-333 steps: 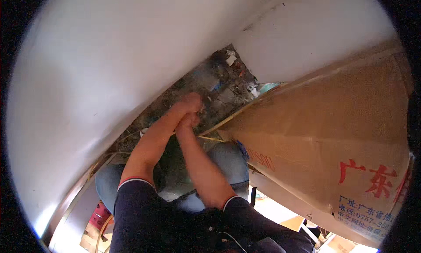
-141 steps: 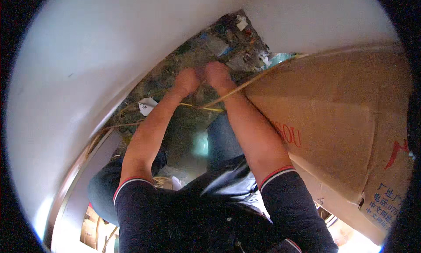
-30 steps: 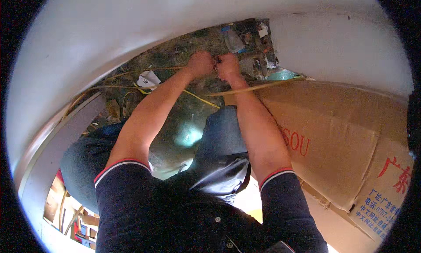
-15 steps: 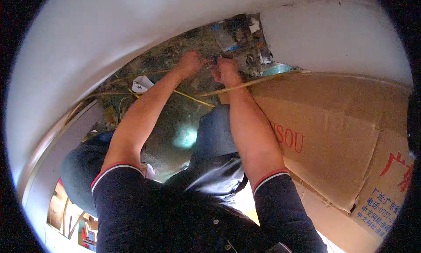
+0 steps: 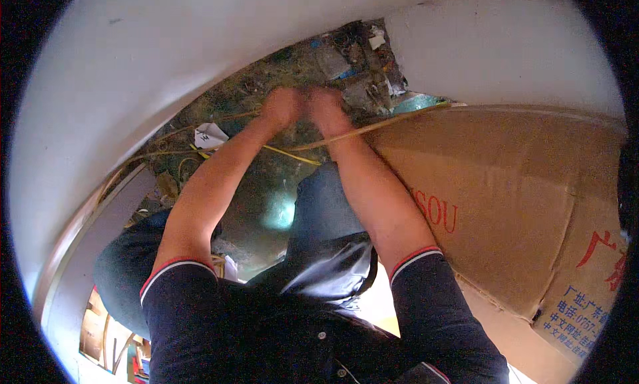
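My left hand (image 5: pixel 283 105) and my right hand (image 5: pixel 325 105) meet in front of me, low over a dark, littered floor (image 5: pixel 233 94). Both look closed, though motion smears the fingers, the right ones most. A small dark patch shows between them, too blurred to name. A tan cord (image 5: pixel 309 146) crosses by my right wrist. Beneath my left forearm lies a crumpled white paper (image 5: pixel 210 136), and a yellow strip (image 5: pixel 293 155) runs between my arms.
A large brown cardboard box (image 5: pixel 492 164) fills the right side. Pale curved panels (image 5: pixel 120 71) rise at the left and top. Scraps and a clear plastic piece (image 5: pixel 333 64) lie beyond my hands. My knee (image 5: pixel 319 197) is raised between my arms.
Both hands have come closer together and slightly nearer to me, the right one moving left. The small dark item visible between them before is now blurred.
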The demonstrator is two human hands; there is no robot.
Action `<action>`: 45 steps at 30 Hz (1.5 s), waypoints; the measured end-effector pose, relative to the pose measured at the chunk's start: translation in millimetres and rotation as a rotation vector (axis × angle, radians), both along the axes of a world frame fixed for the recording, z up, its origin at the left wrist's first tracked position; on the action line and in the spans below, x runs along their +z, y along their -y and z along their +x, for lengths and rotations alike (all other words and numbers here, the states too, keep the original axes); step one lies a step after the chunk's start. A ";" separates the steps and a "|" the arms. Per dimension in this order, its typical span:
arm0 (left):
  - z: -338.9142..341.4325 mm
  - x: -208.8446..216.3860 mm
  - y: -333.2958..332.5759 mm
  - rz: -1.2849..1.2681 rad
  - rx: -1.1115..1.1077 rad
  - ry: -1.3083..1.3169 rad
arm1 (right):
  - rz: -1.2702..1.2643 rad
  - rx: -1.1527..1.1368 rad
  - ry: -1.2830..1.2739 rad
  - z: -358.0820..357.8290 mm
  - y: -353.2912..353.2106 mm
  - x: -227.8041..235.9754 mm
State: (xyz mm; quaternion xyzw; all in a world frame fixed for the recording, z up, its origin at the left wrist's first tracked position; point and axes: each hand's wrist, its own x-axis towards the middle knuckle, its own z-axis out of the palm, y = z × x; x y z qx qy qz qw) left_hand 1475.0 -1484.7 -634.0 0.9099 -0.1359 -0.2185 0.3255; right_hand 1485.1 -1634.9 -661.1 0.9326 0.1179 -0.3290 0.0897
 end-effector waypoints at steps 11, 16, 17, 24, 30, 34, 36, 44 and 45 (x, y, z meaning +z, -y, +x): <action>-1.0 0.8 -8.5 0.062 0.020 -0.073 | 0.284 -0.103 0.092 -10.2 5.0 -9.1; -0.6 -0.7 -14.9 0.117 -0.172 -0.016 | 0.221 0.097 0.085 -7.7 9.4 -23.8; -1.5 -3.2 -17.0 0.131 -0.161 -0.051 | 0.237 0.077 0.178 -13.6 3.0 -24.6; -5.4 10.5 -16.8 0.107 -0.143 -0.084 | 0.522 0.082 0.319 -25.8 18.3 -25.5; 1.3 41.1 -6.9 0.059 -0.208 0.027 | 0.267 0.084 0.351 -23.5 17.6 -11.3; -4.1 35.9 -24.5 0.039 -0.114 -0.107 | 0.317 -0.021 0.117 -22.3 2.6 13.6; 11.7 58.1 6.9 -0.067 -0.146 -0.123 | 0.006 -0.277 0.311 -8.8 55.8 12.9; 1.9 36.3 -17.0 -0.075 -0.111 -0.112 | 0.239 -0.070 0.394 -10.7 4.5 47.7; 2.2 33.6 -19.5 -0.066 -0.105 -0.116 | 0.276 -0.012 0.401 -8.4 -0.8 46.5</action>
